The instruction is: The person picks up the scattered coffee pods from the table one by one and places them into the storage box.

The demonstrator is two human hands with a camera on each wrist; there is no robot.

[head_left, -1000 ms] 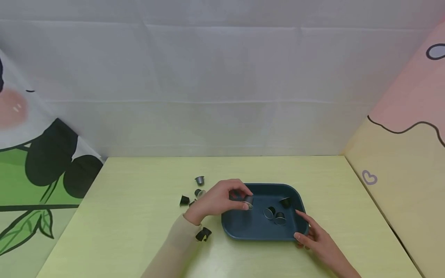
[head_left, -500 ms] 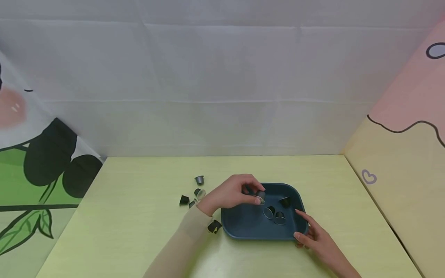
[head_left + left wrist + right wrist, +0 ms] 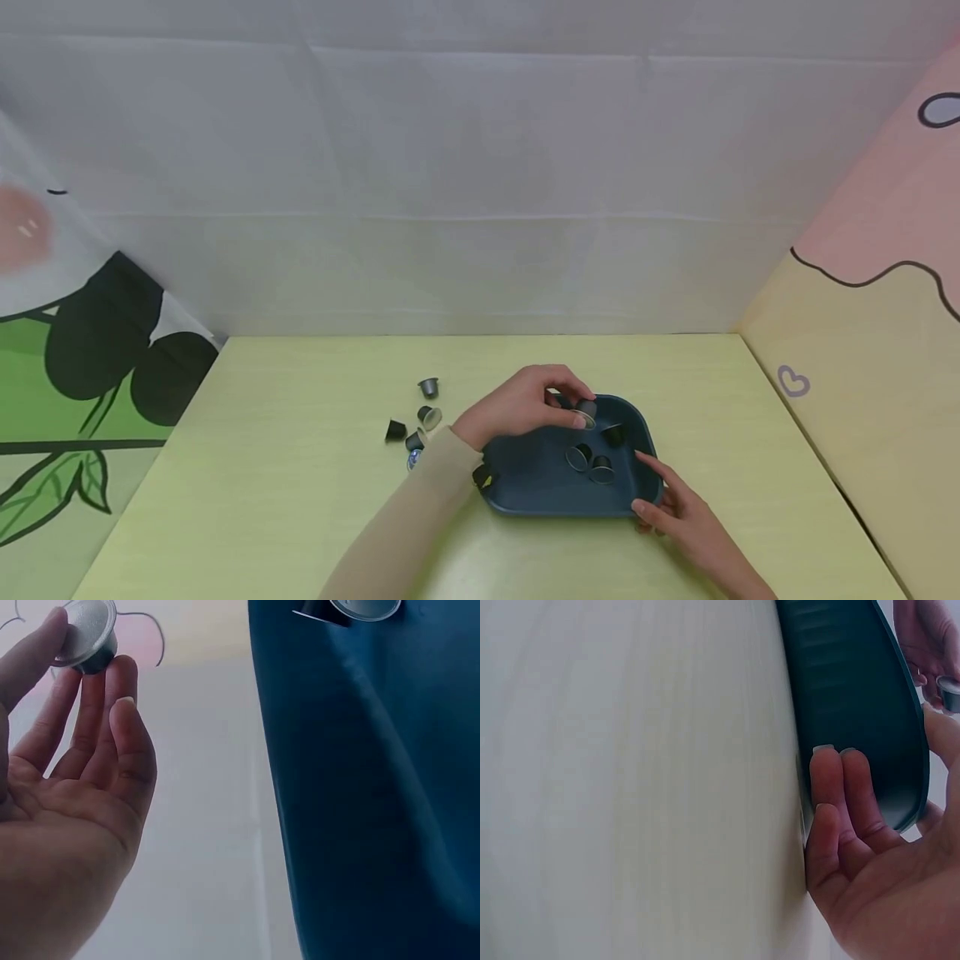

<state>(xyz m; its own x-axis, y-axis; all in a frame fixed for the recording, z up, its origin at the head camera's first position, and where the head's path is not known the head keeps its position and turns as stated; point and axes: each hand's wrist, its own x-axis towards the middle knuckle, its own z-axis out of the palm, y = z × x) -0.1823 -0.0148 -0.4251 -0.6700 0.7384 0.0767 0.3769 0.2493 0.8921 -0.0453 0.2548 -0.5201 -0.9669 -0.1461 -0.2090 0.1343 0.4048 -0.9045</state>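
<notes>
My left hand pinches a dark coffee capsule between thumb and fingers, over the back right part of a blue tray. Its silvery lid faces the thumb in the left wrist view. Inside the tray, toward the right, lie three more capsules: one dark capsule near the right wall, another capsule on its side, and a third capsule in front. My right hand holds the tray's front right corner, with fingers against the outer wall in the right wrist view.
Left of the tray, several capsules lie loose on the pale yellow table, among them a grey capsule at the back and a black capsule. My left sleeve crosses the tray's left edge. A white cloth wall stands behind.
My left hand has moved right and slightly back with the capsule, from the tray's left part to its right part. The right hand, tray and the capsules in it have stayed in place.
</notes>
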